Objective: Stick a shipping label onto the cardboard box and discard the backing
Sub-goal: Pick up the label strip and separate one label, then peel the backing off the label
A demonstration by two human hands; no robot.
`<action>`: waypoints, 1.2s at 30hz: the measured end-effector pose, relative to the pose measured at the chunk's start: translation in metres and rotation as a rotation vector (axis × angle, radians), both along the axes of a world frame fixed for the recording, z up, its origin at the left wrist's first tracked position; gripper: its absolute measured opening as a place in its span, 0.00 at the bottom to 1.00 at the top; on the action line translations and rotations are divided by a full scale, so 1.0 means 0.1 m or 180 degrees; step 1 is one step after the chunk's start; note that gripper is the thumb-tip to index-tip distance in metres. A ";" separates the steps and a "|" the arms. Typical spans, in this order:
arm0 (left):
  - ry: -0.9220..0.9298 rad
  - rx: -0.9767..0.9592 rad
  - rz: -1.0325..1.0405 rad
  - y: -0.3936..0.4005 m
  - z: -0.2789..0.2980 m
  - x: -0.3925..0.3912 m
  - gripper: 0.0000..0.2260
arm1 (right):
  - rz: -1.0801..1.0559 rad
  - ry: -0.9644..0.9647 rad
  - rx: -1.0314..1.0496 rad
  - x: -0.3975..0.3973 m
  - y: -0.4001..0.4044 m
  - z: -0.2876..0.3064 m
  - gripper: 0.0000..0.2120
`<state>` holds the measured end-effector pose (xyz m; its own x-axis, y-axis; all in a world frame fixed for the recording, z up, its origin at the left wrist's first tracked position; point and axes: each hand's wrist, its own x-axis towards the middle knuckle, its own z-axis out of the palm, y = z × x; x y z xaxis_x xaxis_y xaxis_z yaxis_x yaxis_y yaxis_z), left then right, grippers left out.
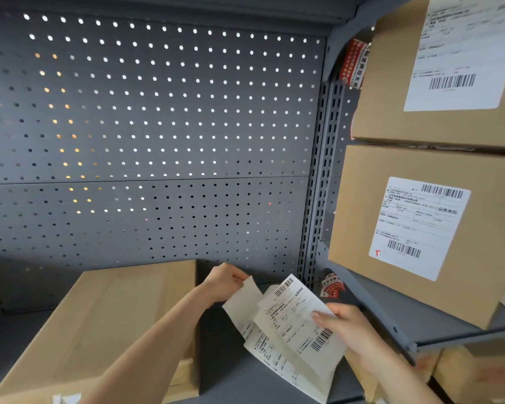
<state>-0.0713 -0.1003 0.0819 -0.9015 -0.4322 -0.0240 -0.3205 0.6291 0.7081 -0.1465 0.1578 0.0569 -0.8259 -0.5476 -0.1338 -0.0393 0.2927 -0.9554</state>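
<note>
Peeling appears under way. Right hand (352,330) pinches the printed shipping label (301,313); left hand (226,279) pinches a blank sheet (241,304), seemingly the backing. Further labels hang beneath, partly covered. Next: separate fully, then press the label onto the cardboard box (108,325) just left, top unlabelled. Label text unreadable. Labelled boxes (414,217) are shelved beyond.

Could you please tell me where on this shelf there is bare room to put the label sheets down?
Bare grey shelf shows between the unlabelled cardboard box on the left and the upright post, under the label sheets held by the left hand and right hand. The right-hand shelf is crowded with stacked labelled boxes.
</note>
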 end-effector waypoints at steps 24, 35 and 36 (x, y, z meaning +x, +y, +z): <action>0.1562 0.1858 0.0144 -0.37 0.73 0.83 0.12 | 0.0133 0.0165 -0.1028 0.59 -1.25 0.65 0.07; 0.2214 0.1643 0.0874 -1.16 0.87 1.46 0.05 | 0.0723 -0.0067 -0.0934 0.95 -1.83 0.86 0.09; 0.2271 0.1620 0.0940 -1.23 0.88 1.50 0.05 | 0.0820 -0.0011 -0.0877 0.97 -1.86 0.88 0.08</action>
<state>0.0787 -0.2234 0.1696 -0.6306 -0.7366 0.2446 0.2000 0.1502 0.9682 -0.0498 -0.0284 0.1451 -0.6563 -0.7532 0.0450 -0.0747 0.0056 -0.9972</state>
